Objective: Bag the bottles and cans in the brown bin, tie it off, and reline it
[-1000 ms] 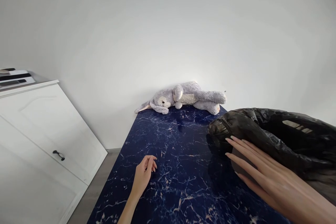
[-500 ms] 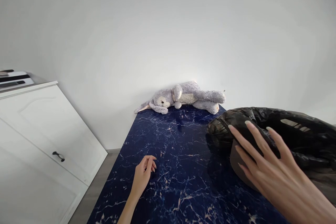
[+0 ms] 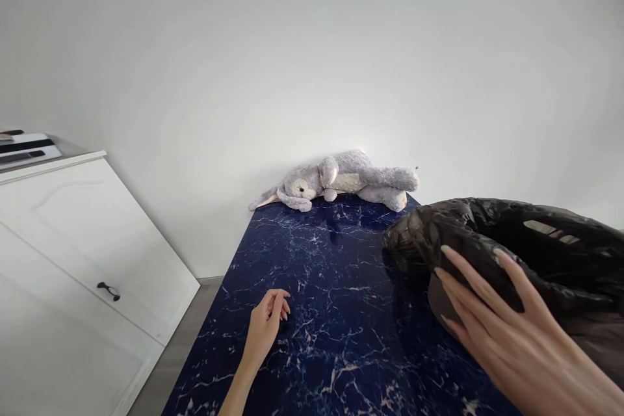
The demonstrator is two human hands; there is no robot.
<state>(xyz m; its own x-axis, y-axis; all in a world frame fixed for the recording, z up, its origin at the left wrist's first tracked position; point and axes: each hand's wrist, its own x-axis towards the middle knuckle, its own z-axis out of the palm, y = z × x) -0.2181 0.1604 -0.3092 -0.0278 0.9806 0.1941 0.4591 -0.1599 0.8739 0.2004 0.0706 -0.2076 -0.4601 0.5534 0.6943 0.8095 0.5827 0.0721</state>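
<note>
At the right, my right hand (image 3: 502, 318) lies against the outside of a black garbage bag (image 3: 424, 234), its fingers stretched out and spread. The bag is folded over the rim of a bin whose brownish wall (image 3: 439, 302) shows beside my thumb. The bin's mouth faces up, and its right side runs out of view. My left hand (image 3: 269, 313) rests on the blue marbled tabletop (image 3: 336, 331), its fingers loosely curled in with nothing visible in them.
A grey plush rabbit (image 3: 336, 182) lies on its side along the table's far edge, against the white wall (image 3: 312, 45). To the left stands a white cabinet (image 3: 88, 247) with a dark handle (image 3: 108, 291). A black-and-white object (image 3: 29, 149) sits on top of it.
My right hand has slid slightly down along the bag, and its fingers have drawn closer together. The bag's folded edge bulges a little more there. My left hand stays put.
</note>
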